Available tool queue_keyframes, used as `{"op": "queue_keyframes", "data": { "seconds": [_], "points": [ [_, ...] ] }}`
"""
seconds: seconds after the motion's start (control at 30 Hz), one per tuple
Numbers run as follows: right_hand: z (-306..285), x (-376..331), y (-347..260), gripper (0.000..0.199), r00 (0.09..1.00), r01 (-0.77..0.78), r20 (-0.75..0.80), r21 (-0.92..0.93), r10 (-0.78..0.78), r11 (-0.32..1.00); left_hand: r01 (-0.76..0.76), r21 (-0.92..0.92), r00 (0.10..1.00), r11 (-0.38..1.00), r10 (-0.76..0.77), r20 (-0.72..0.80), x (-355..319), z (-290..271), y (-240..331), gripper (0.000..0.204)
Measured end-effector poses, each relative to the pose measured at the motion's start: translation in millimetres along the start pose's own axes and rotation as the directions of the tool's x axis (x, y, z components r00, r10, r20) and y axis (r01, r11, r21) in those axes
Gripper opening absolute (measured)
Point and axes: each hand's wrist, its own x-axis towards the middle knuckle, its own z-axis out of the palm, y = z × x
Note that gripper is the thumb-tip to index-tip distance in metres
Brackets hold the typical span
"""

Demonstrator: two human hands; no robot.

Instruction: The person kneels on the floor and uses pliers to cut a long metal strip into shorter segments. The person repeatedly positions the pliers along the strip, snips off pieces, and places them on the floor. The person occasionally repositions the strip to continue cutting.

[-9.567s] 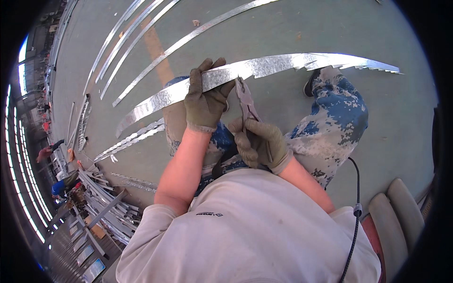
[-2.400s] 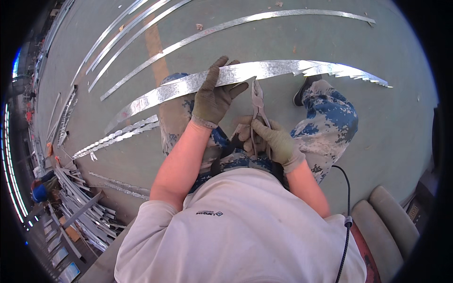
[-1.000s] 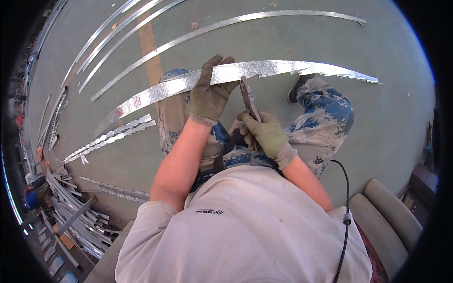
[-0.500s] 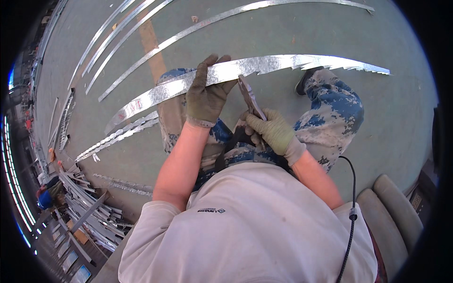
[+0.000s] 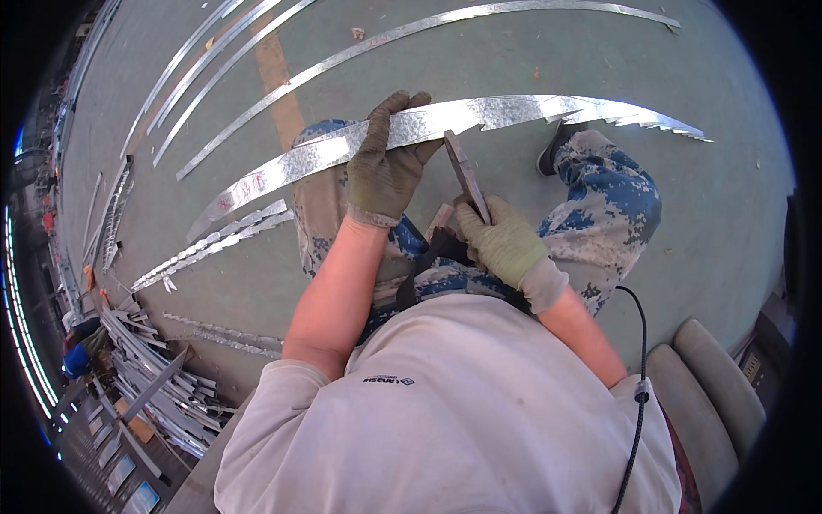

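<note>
A long galvanized metal strip (image 5: 282,167) with a jagged, notched right end lies across my knees. My left hand (image 5: 387,163), in a grey-green glove, grips the strip near its middle from below. My right hand (image 5: 501,240), also gloved, holds tin snips (image 5: 465,176), and their blades point up at the strip's lower edge just right of my left hand. My legs in blue camouflage trousers (image 5: 612,193) are under the strip.
Several more long metal strips (image 5: 479,13) lie on the green floor ahead and to the left. Notched offcuts (image 5: 210,244) lie left of my knee, and a heap of metal profiles (image 5: 150,385) is at the lower left. A padded seat (image 5: 711,403) and a black cable (image 5: 638,377) are at my right.
The snips have tilted slightly and stay at the strip's lower edge; the strip has shifted a little against the floor. Both hands keep their hold.
</note>
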Motion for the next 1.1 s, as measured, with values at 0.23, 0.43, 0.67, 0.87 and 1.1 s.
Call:
{"op": "queue_keyframes", "data": {
  "seconds": [0.23, 0.43, 0.67, 0.87, 1.1],
  "points": [
    [5.8, 10.1, 24.8, 0.036, 0.988, 0.151, -0.016, -0.078, -0.152, 0.986, -0.012, 0.026, 1.000, 1.000, 0.011, 0.030, -1.8, 1.7, -1.9, 0.041],
    [4.6, 10.1, 24.5, 0.036, 0.983, 0.181, -0.012, -0.138, -0.185, 0.974, -0.017, 0.035, 0.999, 0.999, 0.015, 0.030, -1.9, 0.1, -2.0, 0.043],
    [8.1, 13.2, 21.6, 0.039, 0.979, 0.201, 0.026, -0.187, -0.200, 0.962, -0.023, 0.065, 1.000, 0.998, 0.023, 0.004, -2.1, 3.1, -2.5, 0.047],
    [20.8, 14.6, 20.9, 0.040, 0.979, 0.196, -0.009, -0.234, -0.203, 0.952, -0.044, 0.085, 0.999, 0.995, 0.044, 0.009, -2.2, 5.3, -3.1, 0.048],
    [19.6, 7.5, 9.9, 0.039, 0.954, 0.202, -0.103, -0.475, -0.283, 0.856, -0.039, 0.072, 0.999, 0.997, 0.040, -0.022, -2.6, 4.2, -2.3, 0.047]
  ]
}}
